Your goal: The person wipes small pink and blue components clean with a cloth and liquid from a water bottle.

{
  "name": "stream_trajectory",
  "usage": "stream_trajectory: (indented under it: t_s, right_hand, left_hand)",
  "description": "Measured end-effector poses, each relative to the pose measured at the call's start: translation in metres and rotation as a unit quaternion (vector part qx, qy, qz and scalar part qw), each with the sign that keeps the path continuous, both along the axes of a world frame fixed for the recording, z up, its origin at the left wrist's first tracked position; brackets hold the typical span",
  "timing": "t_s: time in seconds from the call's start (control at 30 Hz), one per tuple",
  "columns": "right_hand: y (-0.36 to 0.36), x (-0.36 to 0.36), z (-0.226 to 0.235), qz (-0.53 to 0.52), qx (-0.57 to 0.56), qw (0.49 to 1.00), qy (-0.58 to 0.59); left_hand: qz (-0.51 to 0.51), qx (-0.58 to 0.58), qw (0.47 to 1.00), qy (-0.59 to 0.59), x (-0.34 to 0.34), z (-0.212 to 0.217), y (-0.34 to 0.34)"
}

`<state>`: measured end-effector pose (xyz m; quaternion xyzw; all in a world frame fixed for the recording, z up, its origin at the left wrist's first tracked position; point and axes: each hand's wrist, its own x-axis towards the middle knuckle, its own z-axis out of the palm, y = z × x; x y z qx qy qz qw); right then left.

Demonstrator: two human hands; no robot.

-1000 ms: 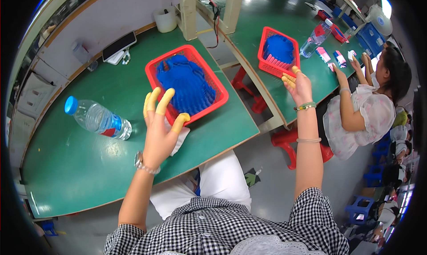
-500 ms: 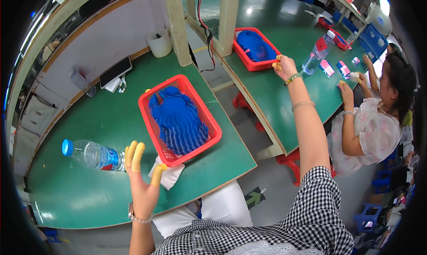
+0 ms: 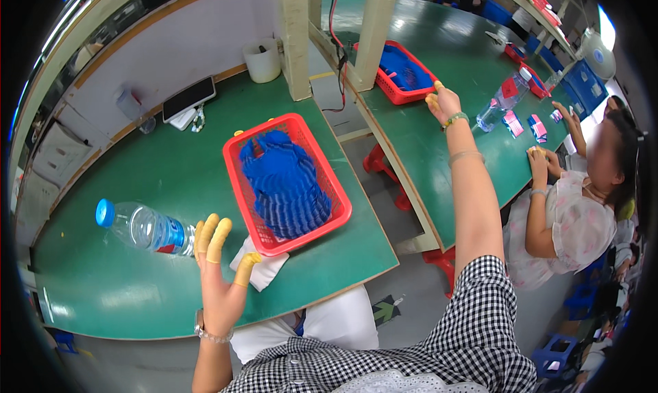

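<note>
Since before, my right hand point(image 3: 444, 103) had reached the far red basket point(image 3: 404, 70), grip unclear; left hand point(image 3: 221, 283) stayed spread above the bench point(image 3: 137, 187).

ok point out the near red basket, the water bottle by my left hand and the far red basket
near red basket point(image 3: 241, 187), head view, on its left rim
water bottle point(image 3: 140, 227), head view, on its clear body
far red basket point(image 3: 392, 91), head view, on its front rim

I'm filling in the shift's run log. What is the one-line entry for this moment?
left hand: raised, open, empty, by water bottle | right hand: reaching to far red basket | near red basket: blue parts, untouched
</note>
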<state>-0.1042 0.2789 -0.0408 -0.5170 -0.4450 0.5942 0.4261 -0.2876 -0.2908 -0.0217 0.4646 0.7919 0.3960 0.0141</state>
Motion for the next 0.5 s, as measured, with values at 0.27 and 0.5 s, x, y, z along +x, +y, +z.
stream_trajectory:
  t_s: [0.27, 0.5]
  right_hand:
    - [-0.169, 0.031, 0.018, 0.092, 0.167, 0.980, -0.064]
    - [-0.365, -0.001, -0.009, 0.244, 0.276, 0.930, -0.014]
  left_hand:
    - [-0.043, 0.000, 0.998, 0.055, -0.015, 0.007, 0.013]
    - [-0.105, -0.033, 0.989, 0.097, -0.019, -0.002, 0.048]
